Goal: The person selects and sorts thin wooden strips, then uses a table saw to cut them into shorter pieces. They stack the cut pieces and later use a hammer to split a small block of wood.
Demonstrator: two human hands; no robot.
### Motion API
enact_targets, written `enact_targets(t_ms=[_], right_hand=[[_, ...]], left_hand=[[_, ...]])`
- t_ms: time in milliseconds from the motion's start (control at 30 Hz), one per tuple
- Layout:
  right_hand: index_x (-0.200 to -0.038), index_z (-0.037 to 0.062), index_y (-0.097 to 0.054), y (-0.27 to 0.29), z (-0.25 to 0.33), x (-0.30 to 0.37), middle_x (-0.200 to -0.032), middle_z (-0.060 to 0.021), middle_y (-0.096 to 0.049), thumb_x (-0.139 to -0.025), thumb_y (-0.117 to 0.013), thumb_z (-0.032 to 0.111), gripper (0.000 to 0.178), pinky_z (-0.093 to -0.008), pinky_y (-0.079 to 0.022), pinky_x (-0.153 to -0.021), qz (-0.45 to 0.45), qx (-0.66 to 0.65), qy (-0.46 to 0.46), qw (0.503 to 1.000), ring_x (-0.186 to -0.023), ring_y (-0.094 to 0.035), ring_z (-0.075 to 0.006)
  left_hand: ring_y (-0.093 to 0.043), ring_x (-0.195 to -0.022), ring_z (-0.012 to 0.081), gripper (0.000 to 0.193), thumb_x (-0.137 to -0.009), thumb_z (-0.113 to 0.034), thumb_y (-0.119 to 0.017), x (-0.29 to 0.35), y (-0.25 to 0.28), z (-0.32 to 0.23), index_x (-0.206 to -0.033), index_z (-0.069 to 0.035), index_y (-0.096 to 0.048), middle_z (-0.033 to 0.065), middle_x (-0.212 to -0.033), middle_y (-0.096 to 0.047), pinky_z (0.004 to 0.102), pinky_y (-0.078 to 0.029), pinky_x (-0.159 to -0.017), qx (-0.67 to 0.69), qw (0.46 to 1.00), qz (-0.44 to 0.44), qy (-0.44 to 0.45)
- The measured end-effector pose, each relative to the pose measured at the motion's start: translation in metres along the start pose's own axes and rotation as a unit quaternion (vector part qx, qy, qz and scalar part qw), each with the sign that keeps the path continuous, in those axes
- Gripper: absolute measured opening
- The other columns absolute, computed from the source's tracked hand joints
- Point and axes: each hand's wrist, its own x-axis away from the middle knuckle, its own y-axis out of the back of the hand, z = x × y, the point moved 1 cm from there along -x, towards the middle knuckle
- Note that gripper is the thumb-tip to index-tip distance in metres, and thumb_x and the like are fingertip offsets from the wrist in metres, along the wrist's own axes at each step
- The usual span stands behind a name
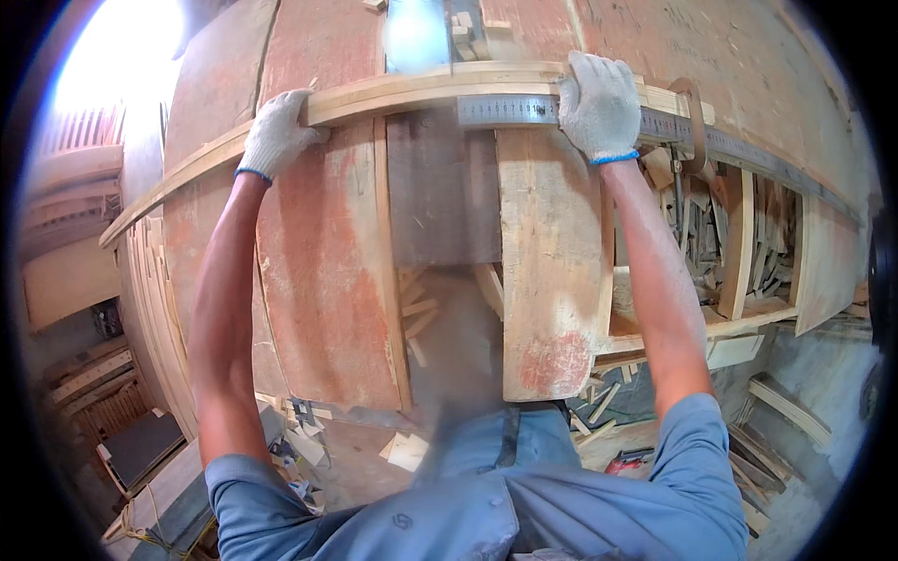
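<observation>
A long pale wooden strip (412, 89) lies across a red-stained wooden bench top (318, 280), running from the left edge to the upper right. My left hand (273, 136), in a white knit glove, grips the strip near its left part. My right hand (599, 105), also gloved, presses down on the strip where a metal ruler fence (510, 110) runs along it. A haze of sawdust hangs between my arms, blurring the middle of the bench.
A gap in the bench (444, 196) sits between two boards. Wood offcuts (720, 234) fill a shelf at the right. Stacked timber strips (154, 299) lean at the left. Scraps and a red tool (629, 460) lie on the floor below.
</observation>
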Motion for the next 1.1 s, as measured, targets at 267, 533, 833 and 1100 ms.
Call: enact_targets(t_ms=[267, 533, 833, 1100], right_hand=[[-0.100, 0.0094, -0.072, -0.002, -0.004, -0.017, -0.094, -0.0158, -0.074, -0.095, -0.068, 0.034, 0.026, -0.0482, -0.051, -0.094, 0.094, -0.013, -0.046, 0.994, -0.097, -0.070, -0.0356], [-0.096, 0.0096, -0.081, -0.016, -0.043, -0.031, -0.100, -0.0201, -0.077, -0.103, -0.051, 0.053, 0.053, -0.0504, -0.055, -0.094, 0.245, 0.038, -0.150, 0.957, -0.101, -0.073, -0.0394], [-0.088, 0.0054, -0.079, 0.005, -0.012, -0.037, -0.098, -0.0219, -0.077, -0.099, -0.056, 0.050, 0.051, -0.0521, -0.054, -0.091, 0.219, 0.060, -0.172, 0.958, -0.097, -0.073, -0.0404], [-0.080, 0.0064, -0.072, 0.058, 0.023, 0.020, -0.085, -0.0192, -0.073, -0.096, -0.066, 0.037, 0.035, -0.0557, -0.051, -0.081, 0.221, -0.009, -0.151, 0.963, -0.085, -0.069, -0.0406]], left_hand=[[-0.065, -0.118, 0.0409, 0.062, -0.077, -0.031, -0.085, -0.006, -0.004, 0.004, -0.130, -0.004, -0.068, 0.0211, -0.122, -0.071, 0.0482, -0.051, -0.104, -0.012, 0.998, -0.067, 0.018], [-0.057, -0.127, 0.0364, 0.064, -0.075, -0.015, -0.087, 0.103, -0.012, -0.018, -0.133, -0.010, -0.061, 0.0137, -0.128, -0.066, 0.0473, -0.046, -0.112, 0.006, 0.997, -0.020, -0.077], [-0.058, -0.125, 0.0365, 0.078, -0.063, -0.007, -0.093, 0.131, -0.001, 0.003, -0.134, -0.012, -0.061, 0.0105, -0.127, -0.065, 0.0468, -0.048, -0.111, 0.032, 0.994, -0.010, -0.103], [-0.055, -0.131, 0.0375, 0.086, -0.059, -0.011, -0.094, 0.135, -0.001, 0.007, -0.138, -0.013, -0.060, 0.0110, -0.133, -0.064, 0.0485, -0.045, -0.116, 0.040, 0.996, 0.027, -0.081]])
